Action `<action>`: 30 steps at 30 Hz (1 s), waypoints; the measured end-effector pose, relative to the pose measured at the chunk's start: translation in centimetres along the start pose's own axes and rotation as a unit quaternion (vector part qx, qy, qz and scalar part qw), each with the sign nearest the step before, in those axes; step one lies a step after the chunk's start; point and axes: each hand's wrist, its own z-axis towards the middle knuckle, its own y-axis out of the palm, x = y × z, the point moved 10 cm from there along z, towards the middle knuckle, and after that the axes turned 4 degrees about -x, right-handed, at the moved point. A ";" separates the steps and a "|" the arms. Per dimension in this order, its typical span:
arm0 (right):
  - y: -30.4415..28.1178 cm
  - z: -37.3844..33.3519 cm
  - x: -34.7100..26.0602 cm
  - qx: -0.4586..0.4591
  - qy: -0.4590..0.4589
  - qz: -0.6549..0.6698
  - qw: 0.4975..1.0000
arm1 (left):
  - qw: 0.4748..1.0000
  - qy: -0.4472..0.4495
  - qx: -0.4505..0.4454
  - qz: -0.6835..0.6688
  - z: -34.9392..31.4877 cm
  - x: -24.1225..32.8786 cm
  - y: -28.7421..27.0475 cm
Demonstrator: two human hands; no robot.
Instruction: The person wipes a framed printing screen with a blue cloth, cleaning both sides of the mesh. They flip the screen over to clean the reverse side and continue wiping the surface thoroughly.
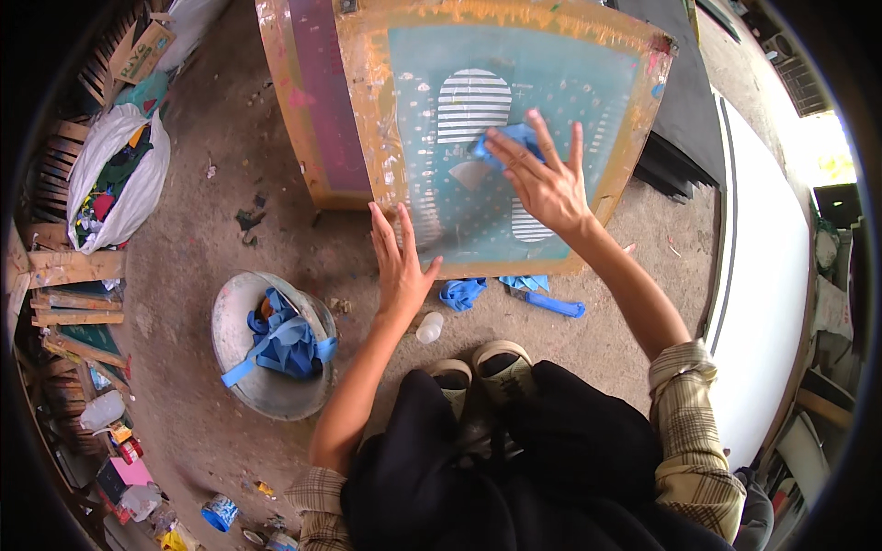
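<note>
While the person stands in beige sandals on the grey concrete floor, a round grey bucket with crumpled blue cloth strips is near, at left. The left hand, its fingers spread, lies against the lower left corner of an orange-brown taped frame with teal mesh. Farther up, the right hand stretches its fingers over a blue cloth, pressed on the mesh around its middle; whether the thumb pinches it, I cannot tell. Behind the left edge stands a second frame with purple mesh.
</note>
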 end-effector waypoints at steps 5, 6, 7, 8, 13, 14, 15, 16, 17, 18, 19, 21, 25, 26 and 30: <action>0.7 -1.1 -1.2 -0.015 -0.122 0.042 0.992 | 1.000 0.005 -0.005 -0.018 0.0 0.8 0.4; 0.8 -0.7 -0.2 -0.028 -0.062 0.017 0.998 | 1.000 0.004 -0.009 -0.014 0.0 0.5 0.4; 0.6 -0.6 0.8 -0.042 -0.007 -0.010 0.999 | 1.000 0.001 -0.010 -0.013 0.1 0.6 0.6; 0.5 -0.7 1.7 -0.056 0.049 -0.036 0.997 | 1.000 0.000 -0.004 -0.015 0.0 0.7 0.5; 1.8 -3.1 -1.1 -0.067 -0.074 0.023 0.995 | 1.000 0.009 -0.003 -0.020 -0.1 1.0 0.5; 1.2 -2.4 -0.1 -0.056 -0.018 -0.005 0.998 | 1.000 0.006 -0.004 -0.015 -0.2 0.8 0.4; 0.8 -2.1 0.8 -0.045 0.038 -0.033 0.998 | 1.000 0.003 -0.005 -0.011 -0.1 0.4 0.3; 2.0 -2.9 -0.2 -0.075 0.002 0.022 0.997 | 1.000 0.003 -0.007 -0.012 -0.1 0.7 0.5; 3.4 -3.9 -1.5 -0.102 -0.028 0.075 0.992 | 1.000 0.004 -0.006 -0.017 0.0 1.0 0.6; 4.6 -4.9 -2.4 -0.128 -0.059 0.128 0.982 | 1.000 0.005 -0.005 -0.022 0.0 1.5 0.9; 2.5 -2.9 -2.1 -0.078 -0.092 0.076 0.990 | 1.000 -0.004 0.001 -0.016 -0.1 0.9 0.4; 1.4 -2.0 -0.8 -0.066 -0.029 -0.005 0.997 | 1.000 -0.004 -0.006 -0.014 0.0 0.4 0.1; 1.3 -2.3 -1.0 -0.066 -0.079 0.001 0.995 | 1.000 -0.001 0.000 -0.029 -0.1 1.1 0.3; 1.4 -2.3 -1.1 -0.066 -0.103 0.016 0.992 | 1.000 0.001 -0.004 -0.029 -0.1 1.1 0.4; 2.0 -2.3 0.9 -0.085 0.046 -0.033 0.995 | 0.999 -0.006 0.004 -0.032 -0.1 0.8 0.5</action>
